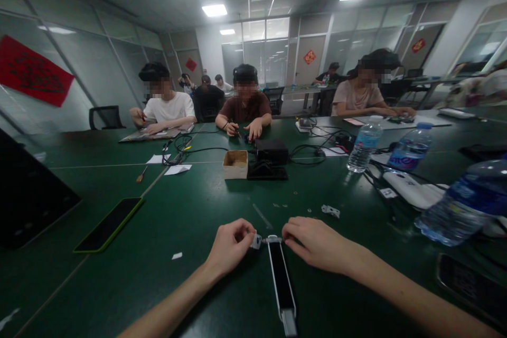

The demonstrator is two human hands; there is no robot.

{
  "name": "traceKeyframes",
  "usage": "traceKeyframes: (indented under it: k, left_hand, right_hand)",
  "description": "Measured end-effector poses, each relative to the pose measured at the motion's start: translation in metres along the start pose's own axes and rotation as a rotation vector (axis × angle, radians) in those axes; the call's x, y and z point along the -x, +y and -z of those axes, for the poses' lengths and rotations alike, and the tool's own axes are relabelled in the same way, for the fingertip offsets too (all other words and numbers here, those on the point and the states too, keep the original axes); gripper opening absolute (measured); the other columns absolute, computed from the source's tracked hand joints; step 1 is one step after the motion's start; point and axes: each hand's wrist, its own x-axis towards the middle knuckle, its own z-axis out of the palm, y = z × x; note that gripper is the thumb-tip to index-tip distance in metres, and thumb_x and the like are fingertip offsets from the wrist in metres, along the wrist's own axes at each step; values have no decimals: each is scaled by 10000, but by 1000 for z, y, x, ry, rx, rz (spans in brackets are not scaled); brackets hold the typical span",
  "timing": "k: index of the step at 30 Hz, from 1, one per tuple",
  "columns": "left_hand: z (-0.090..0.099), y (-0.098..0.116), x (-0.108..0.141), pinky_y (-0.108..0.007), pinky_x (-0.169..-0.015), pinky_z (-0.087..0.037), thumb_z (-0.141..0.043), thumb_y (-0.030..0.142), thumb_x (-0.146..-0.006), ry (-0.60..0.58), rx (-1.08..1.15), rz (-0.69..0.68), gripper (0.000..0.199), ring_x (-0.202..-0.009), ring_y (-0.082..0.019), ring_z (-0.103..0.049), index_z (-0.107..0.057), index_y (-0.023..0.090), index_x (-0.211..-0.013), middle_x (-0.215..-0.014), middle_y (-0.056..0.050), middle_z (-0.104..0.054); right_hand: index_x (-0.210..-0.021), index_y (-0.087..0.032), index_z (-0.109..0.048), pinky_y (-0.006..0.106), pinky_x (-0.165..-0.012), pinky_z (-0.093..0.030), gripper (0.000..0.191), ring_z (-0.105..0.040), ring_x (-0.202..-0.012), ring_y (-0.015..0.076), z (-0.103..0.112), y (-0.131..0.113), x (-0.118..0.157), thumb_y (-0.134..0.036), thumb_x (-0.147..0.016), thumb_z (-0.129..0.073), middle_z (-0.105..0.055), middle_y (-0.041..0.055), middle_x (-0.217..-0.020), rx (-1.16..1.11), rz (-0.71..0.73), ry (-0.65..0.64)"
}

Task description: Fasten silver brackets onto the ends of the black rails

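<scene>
A long, narrow device (282, 277) with a black face and a pale frame lies on the green table, its silvery tab pointing toward me. At its far end, on the left, my left hand (231, 245) pinches a small whitish bracket-like piece (256, 241) between thumb and fingertips. My right hand (317, 243) is on the other side of that end, with the fingers curled together close to the device. Whatever its fingertips hold, if anything, is hidden. Past the right hand lies another small pale bracket-like part (330, 211).
A phone in a green case (109, 224) lies to the left, a dark phone (469, 285) at the right edge. Water bottles (366, 143) stand on the right among cables. Ahead are an open box (235, 171) and a black box (271, 151). People sit opposite.
</scene>
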Motion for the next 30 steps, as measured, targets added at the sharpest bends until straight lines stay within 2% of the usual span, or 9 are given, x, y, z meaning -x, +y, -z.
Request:
traceKeyframes:
  k: [7, 13, 17, 26, 30]
  left_hand:
    - [-2, -1, -1, -221, -520, -365, -523, 274, -805, -10, -38, -19, 167, -518, -132, -509, -643, 159, -792, -586, 17, -585]
    - [-3, -4, -1, -222, -530, -364, -506, 257, -822, -13, -26, -41, 155, -535, -131, -507, -625, 158, -808, -597, 17, -582]
    - [-3, -7, -2, -218, -533, -365, -509, 238, -816, -11, -20, -42, 138, -532, -126, -504, -620, 157, -819, -593, 25, -572]
    - [0, -2, 0, -223, -534, -385, -506, 259, -843, -66, -79, -64, 160, -537, -134, -540, -630, 158, -831, -623, 6, -625]
    - [-1, 2, 2, -223, -525, -379, -489, 246, -862, -113, -159, -115, 145, -514, -128, -530, -615, 174, -855, -609, 24, -611]
  right_hand:
    - [-967, -180, -640, 308, -736, -492, 187, -608, -858, 189, -2, 3, -4, -248, -945, -466, -630, 56, -954, -67, 5, -31]
    - [-940, -179, -635, 327, -752, -489, 157, -605, -870, 190, 0, 5, -4, -230, -938, -486, -619, 50, -970, -146, -50, -77]
    - [-915, -181, -620, 319, -750, -481, 138, -596, -853, 178, -2, 10, -6, -224, -933, -491, -615, 41, -952, -171, -26, -78]
    - [-873, -177, -600, 318, -734, -474, 128, -585, -820, 172, -2, 9, -6, -214, -925, -488, -613, 39, -925, -201, -21, -64]
    - [-851, -173, -594, 307, -721, -468, 108, -581, -811, 168, -4, 10, -7, -189, -912, -507, -614, 37, -903, -207, -26, -60]
